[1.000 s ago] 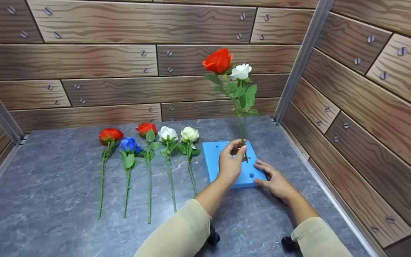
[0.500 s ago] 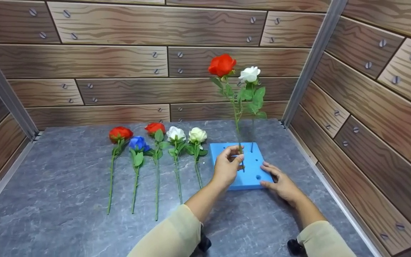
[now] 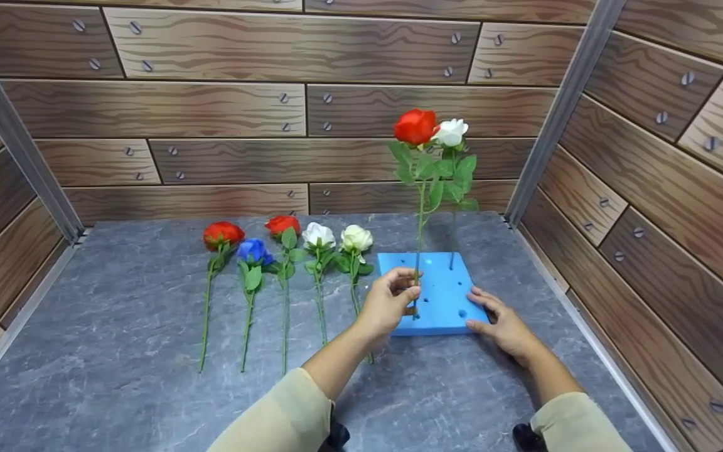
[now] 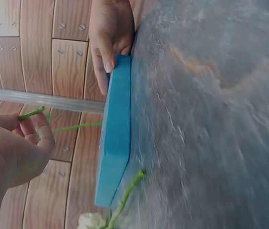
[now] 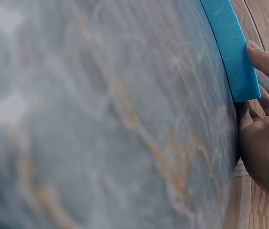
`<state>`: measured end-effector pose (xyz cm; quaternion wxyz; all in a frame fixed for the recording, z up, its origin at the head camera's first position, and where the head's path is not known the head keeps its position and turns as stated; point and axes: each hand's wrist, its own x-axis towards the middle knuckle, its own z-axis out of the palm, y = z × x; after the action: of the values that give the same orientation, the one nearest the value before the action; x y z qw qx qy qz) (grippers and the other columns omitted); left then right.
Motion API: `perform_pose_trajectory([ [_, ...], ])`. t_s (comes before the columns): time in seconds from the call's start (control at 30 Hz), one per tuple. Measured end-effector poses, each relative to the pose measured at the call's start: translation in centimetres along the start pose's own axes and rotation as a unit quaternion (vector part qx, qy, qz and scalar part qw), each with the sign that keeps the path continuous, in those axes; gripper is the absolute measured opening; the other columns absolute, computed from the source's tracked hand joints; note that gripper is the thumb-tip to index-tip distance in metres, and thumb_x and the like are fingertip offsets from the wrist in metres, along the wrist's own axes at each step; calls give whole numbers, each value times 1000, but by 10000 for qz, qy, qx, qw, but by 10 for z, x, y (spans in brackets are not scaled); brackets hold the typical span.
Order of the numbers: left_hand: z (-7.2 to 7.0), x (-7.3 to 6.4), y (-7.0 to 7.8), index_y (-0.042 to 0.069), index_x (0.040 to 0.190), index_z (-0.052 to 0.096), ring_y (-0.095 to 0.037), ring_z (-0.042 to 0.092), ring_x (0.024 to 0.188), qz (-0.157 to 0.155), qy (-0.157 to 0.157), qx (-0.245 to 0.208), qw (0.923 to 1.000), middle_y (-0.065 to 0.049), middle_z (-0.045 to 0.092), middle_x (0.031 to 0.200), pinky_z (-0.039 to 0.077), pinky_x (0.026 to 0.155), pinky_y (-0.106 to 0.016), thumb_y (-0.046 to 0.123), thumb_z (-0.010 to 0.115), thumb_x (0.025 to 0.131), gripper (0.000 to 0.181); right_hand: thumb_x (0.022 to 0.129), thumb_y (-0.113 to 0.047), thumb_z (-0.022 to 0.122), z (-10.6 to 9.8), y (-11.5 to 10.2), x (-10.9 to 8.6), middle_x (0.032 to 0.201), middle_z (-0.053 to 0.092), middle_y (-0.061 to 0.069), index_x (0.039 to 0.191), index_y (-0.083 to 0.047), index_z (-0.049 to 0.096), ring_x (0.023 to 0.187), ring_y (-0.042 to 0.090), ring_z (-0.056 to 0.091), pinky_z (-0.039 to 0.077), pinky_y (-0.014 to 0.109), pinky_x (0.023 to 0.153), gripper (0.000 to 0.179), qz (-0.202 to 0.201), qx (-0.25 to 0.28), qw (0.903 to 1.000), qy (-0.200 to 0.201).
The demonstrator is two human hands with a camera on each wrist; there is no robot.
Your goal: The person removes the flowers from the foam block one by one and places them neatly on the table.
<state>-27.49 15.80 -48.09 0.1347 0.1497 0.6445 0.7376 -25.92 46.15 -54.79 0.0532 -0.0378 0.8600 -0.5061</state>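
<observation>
My left hand (image 3: pixel 386 304) pinches the lower stem of a red rose (image 3: pixel 416 127) between thumb and fingertips, holding it upright over the blue foam block (image 3: pixel 443 295). In the left wrist view the cut stem end (image 4: pixel 43 109) shows apart from the block, above its top face; from the head it overlaps a front left hole (image 3: pixel 417 316). A white rose (image 3: pixel 450 133) stands in the block's back right part. My right hand (image 3: pixel 506 329) rests against the block's right front corner, thumb (image 5: pixel 263 59) on the front side, fingers along the right side.
Left of the block several roses lie in a row: a red rose (image 3: pixel 223 235), a blue rose (image 3: pixel 254 252), another red one, a white rose (image 3: pixel 319 236) and a cream rose (image 3: pixel 356 239). Wood-patterned walls (image 3: pixel 230 113) enclose the grey marbled table (image 3: pixel 148 326).
My left hand has carried the red rose from the block's middle toward its front left, and the stem has become more upright. My right hand stays at the block's corner. The head view has shifted slightly.
</observation>
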Motion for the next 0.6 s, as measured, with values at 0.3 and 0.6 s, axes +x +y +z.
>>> perform_pose_trajectory([
  [0.3,-17,-10,2,13,135,71,-23,69,105,-87,368,287,9989,-6,67,115,68,82,-33,7,66,107,29,102,-23,78,1,1,1,182,19,15,165,-4,42,170,42,7,10,59,139,75,42,-47,10000,8],
  [0.6,-40,-24,7,11,137,71,-17,67,99,-114,457,769,9959,-9,66,116,68,78,-33,7,68,106,31,102,-24,78,-1,2,2,182,19,15,165,-5,43,171,40,8,19,29,137,75,-11,-167,9999,-35],
])
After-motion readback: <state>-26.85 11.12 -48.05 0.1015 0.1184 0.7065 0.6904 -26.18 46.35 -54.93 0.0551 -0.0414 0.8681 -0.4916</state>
